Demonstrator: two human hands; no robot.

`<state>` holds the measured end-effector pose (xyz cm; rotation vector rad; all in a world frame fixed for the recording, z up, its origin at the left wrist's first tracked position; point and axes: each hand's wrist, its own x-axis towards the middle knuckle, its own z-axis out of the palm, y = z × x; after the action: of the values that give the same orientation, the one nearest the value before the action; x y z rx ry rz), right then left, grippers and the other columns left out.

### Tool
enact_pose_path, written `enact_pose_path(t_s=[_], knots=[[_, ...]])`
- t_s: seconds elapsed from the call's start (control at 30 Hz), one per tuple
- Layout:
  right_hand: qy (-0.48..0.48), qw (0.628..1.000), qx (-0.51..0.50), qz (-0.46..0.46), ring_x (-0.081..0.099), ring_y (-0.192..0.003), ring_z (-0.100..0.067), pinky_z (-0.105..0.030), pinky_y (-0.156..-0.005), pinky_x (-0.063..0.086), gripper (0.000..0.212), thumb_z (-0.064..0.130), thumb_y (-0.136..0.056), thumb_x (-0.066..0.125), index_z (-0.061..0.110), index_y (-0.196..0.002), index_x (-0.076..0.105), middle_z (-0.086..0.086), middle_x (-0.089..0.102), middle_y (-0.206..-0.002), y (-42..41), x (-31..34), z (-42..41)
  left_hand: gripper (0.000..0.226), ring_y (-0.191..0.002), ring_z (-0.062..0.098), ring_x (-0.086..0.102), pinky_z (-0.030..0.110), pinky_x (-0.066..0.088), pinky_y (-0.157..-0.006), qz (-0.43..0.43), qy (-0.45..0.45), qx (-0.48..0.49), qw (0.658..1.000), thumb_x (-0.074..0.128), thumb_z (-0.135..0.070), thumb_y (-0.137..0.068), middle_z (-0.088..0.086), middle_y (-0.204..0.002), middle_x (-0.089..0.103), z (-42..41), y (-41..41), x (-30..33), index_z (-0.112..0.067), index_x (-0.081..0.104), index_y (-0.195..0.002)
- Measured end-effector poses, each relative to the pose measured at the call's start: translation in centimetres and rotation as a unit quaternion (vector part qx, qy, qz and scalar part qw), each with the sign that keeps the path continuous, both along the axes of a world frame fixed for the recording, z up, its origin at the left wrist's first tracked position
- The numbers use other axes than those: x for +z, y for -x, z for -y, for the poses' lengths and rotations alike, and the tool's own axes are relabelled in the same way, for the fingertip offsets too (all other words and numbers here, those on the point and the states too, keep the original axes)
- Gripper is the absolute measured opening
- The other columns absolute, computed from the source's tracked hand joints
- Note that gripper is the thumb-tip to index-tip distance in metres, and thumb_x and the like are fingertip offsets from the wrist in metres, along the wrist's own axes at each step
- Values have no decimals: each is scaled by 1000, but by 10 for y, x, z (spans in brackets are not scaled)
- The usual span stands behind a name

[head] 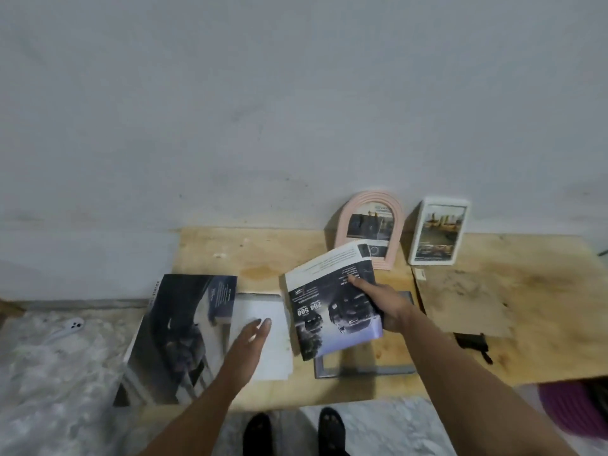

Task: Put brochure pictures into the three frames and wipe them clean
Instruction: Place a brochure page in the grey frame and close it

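My right hand (383,304) grips a dark car brochure (325,307), lifted and tilted above a grey rectangular frame (365,370) lying flat on the wooden table (263,255). My left hand (250,343) hovers with straight fingers over a white sheet (273,353) beside the brochure; whether it touches the sheet I cannot tell. A pink arched frame (342,232) with a picture in it leans on the wall at the back. To its right stands a white rectangular frame (439,233), also holding a picture.
A large dark brochure (174,337) lies at the table's left end, overhanging the edge. A small black object (472,342) lies on the right board, and a small white tag (420,274) sits near the white frame. A purple thing (566,409) sits below the right edge.
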<state>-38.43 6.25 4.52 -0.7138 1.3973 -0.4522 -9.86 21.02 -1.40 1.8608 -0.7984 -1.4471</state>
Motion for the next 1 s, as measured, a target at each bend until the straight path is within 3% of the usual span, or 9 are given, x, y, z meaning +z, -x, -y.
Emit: enact_pose_path(t_s=[0.1, 0.2, 0.27, 0.4, 0.5, 0.6, 0.8, 0.87, 1.0], knots=[[-35, 998, -43, 11, 71, -107, -41, -56, -100, 54, 68, 39, -75, 91, 0, -125, 67, -23, 73, -117, 30, -13, -24, 49, -113, 21, 70, 36, 57, -91, -206, -54, -20, 977, 62, -59, -89, -4, -130, 66, 20, 59, 25, -29, 54, -128], [-36, 996, -79, 12, 73, -103, -40, -56, -98, 55, 63, 40, -76, 90, 2, -122, 68, -23, 74, -112, 55, -20, -40, 19, -81, 23, 74, 28, 56, -58, -163, -52, 29, 985, 71, -11, -95, 11, -109, 76, 32, 97, 13, -13, 64, -113], [-12, 995, -101, -9, 75, -99, -35, -51, -96, 57, 58, 41, -76, 89, 8, -120, 68, -17, 77, -108, 74, -22, -46, 22, -72, 25, 70, 30, 53, -54, -109, -49, 45, 992, 73, 3, -90, 16, -98, 75, 36, 112, -2, -10, 67, -106], [26, 986, -142, -79, 76, -91, -33, -46, -87, 61, 53, 49, -81, 82, 4, -107, 71, -16, 78, -97, 115, -40, -49, 23, -72, 28, 67, 51, 58, -73, 44, -35, 14, 998, 75, 1, -83, 10, -84, 71, 41, 123, -15, -21, 69, -89], [60, 977, -157, -135, 72, -83, -35, -43, -80, 59, 32, 24, -84, 84, 0, -93, 64, -32, 71, -101, 142, -60, -48, 17, -80, 21, 68, 38, 53, -73, 104, -26, 4, 994, 71, -3, -87, 3, -87, 73, 42, 133, -9, -19, 68, -90], [68, 969, -116, -209, 73, -86, -37, -51, -85, 59, 29, 3, -79, 84, 5, -88, 57, -24, 74, -94, 159, -78, -47, 17, -79, 15, 67, 32, 50, -70, 145, -30, -3, 989, 71, -7, -89, -4, -86, 72, 43, 144, -14, -24, 68, -88], [101, 946, 2, -308, 69, -77, -12, -36, -73, 57, 47, 28, -77, 88, 24, -106, 51, 11, 70, -90, 169, -90, -48, 14, -89, 19, 66, 33, 50, -79, 206, -32, -44, 977, 67, -16, -95, 4, -104, 73, 43, 162, -24, -22, 73, -105], [131, 933, 61, -331, 66, -83, -13, -34, -74, 55, 51, 32, -82, 83, 28, -119, 48, 13, 66, -98, 172, -92, -48, 16, -84, 14, 62, 28, 46, -76, 222, -15, -52, 974, 69, -17, -94, 0, -101, 71, 42, 169, -20, -20, 73, -109], [195, 875, 179, -406, 64, -103, -22, -33, -77, 54, 50, 41, -89, 71, 32, -133, 49, 4, 47, -130, 178, -93, -51, 14, -73, -3, 58, 14, 41, -64, 225, -13, -63, 972, 75, -16, -91, -17, -82, 60, 40, 177, -18, -27, 67, -95]])
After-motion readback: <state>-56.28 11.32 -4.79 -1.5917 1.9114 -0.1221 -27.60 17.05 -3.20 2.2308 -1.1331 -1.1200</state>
